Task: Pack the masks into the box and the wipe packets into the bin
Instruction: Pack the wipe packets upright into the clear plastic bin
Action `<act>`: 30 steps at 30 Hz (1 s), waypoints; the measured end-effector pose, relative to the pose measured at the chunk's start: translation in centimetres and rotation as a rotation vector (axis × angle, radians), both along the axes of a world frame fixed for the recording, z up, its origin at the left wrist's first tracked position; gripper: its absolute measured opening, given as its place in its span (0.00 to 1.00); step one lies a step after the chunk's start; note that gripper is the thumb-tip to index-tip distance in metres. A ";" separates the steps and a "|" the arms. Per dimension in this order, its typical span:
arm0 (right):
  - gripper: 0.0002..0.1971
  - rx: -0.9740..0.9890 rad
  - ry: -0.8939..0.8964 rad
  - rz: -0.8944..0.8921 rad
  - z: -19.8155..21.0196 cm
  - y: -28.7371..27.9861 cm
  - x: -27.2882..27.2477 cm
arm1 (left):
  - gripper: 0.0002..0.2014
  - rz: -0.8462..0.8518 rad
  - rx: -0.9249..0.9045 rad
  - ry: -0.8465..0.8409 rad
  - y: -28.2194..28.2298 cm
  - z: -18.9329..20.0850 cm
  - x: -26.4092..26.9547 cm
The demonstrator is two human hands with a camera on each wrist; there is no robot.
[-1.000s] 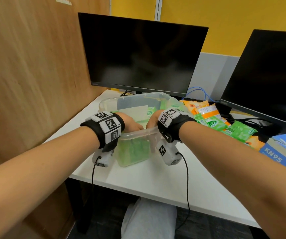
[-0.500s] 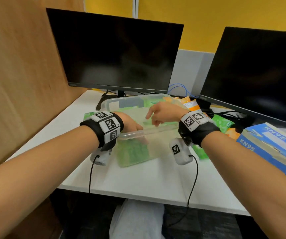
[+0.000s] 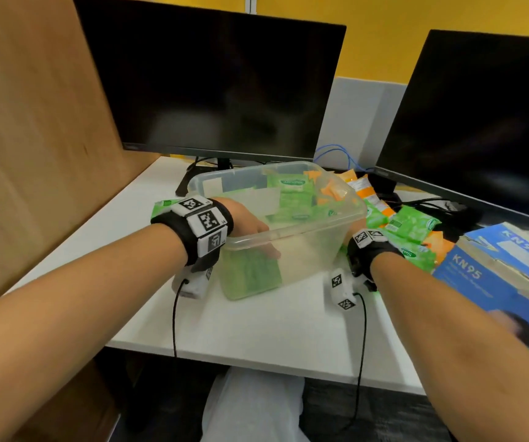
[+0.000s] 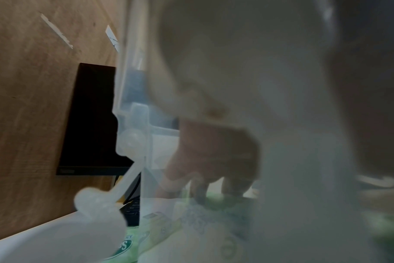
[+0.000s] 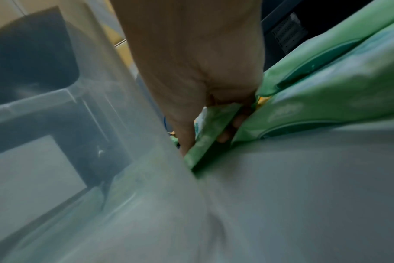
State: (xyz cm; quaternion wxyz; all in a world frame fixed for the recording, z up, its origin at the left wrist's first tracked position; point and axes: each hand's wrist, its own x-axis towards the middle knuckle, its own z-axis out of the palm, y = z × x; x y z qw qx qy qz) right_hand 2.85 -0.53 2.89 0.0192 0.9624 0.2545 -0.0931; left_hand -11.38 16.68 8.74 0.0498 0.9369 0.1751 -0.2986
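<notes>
Two dark monitors (image 3: 212,87) stand on the white desk (image 3: 257,330) beside a wooden partition (image 3: 33,138).

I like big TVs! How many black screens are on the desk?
2: the left monitor stands behind the clear bin; the right monitor stands behind the loose packets. None seems hidden.

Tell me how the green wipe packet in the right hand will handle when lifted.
The green wipe packet is probably soft and bendy: its film looks creased where the right hand pinches it. Likely light, since fingertips suffice. The glossy film may be slippery.
</notes>
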 end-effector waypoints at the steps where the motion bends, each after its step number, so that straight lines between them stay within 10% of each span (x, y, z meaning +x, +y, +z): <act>1: 0.32 -0.022 0.002 0.023 0.3 0.1 -0.5 | 0.35 0.000 0.000 0.007 -0.1 0.0 0.1; 6: 0.22 0.411 0.177 -0.084 -1.3 0.6 4.6 | 0.36 0.010 0.013 0.008 0.3 -0.4 0.1; 11: 0.14 0.932 -0.065 -0.216 1.9 -0.3 6.7 | 0.36 0.003 0.010 0.019 -0.2 0.1 0.1; 18: 0.13 1.271 -0.222 0.136 8.0 0.4 1.7 | 0.39 -0.016 0.046 0.006 -0.5 0.2 -0.2; 21: 0.16 1.075 -0.086 0.212 8.5 2.5 -1.0 | 0.40 -0.053 0.098 0.002 -0.5 0.3 -0.2; 26: 0.07 -0.021 -0.028 0.308 5.6 6.8 -4.3 | 0.38 -0.034 0.124 -0.035 -0.7 0.1 0.0; 30: 0.03 0.005 0.113 0.279 4.6 8.6 -5.2 | 0.28 0.020 0.164 -0.153 -0.1 -0.3 0.3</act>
